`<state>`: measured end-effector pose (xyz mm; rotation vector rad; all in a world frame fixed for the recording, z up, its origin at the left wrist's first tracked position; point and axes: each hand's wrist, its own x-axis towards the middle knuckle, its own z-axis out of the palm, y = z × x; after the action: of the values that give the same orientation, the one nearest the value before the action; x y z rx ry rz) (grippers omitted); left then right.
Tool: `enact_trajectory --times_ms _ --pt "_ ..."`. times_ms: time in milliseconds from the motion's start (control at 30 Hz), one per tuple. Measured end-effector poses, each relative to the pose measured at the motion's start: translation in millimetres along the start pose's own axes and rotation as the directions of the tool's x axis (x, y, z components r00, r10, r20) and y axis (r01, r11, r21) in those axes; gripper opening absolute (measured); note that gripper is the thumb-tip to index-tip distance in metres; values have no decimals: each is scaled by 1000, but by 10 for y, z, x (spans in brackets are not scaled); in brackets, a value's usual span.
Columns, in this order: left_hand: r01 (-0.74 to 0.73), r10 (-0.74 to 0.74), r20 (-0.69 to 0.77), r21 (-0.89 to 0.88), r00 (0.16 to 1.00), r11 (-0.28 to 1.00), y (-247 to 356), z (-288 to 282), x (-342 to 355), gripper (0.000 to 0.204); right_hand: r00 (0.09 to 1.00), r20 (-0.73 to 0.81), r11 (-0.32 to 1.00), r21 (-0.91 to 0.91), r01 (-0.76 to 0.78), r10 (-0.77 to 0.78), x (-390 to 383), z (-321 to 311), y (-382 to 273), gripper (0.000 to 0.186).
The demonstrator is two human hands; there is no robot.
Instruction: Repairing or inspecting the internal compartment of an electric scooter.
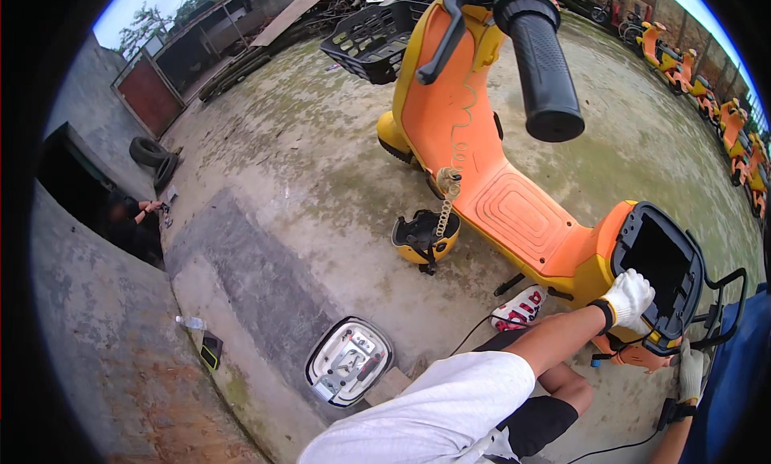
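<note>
An orange and yellow electric scooter (526, 215) stands in front of me, its rear compartment (654, 263) uncovered and dark inside. My left hand (629, 302), in a white knit glove, is closed over the near rim of that compartment. Lower down at the scooter's rear, my right hand (691, 373), also gloved, lies against the body. Its fingers are partly hidden, so I cannot tell how they are bent. Beside it is the black rear rack (735, 303). At the top, a black handlebar grip (546, 74) and brake lever (442, 50) show. A coiled cord (458, 134) hangs over the orange front panel.
A yellow helmet (438, 251) lies on the concrete by the footboard. Metal tools lie in a white oval tray (317, 359). A phone (210, 351) and bottle (190, 322) are by the left wall. Another person (132, 223) sits in the doorway. Several scooters (731, 130) line the right.
</note>
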<state>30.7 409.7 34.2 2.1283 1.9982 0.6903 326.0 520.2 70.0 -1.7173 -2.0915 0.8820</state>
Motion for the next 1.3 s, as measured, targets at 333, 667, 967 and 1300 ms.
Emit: enact_trajectory --times_ms 333,667,967,1300 --pt "43 -43 -8 -12 999 999 -28 61 40 69 991 -20 985 105 135 -134 414 53 531 52" --pt "33 -33 13 14 999 999 -16 60 51 74 884 395 662 596 -455 252 -129 385 -426 30" --pt "-22 21 56 16 998 1000 106 -34 79 74 955 287 493 821 -288 79 -402 360 -315 24" --pt "-16 17 -2 154 1000 988 -49 -158 50 71 993 55 990 88 -113 109 -443 151 -702 40"
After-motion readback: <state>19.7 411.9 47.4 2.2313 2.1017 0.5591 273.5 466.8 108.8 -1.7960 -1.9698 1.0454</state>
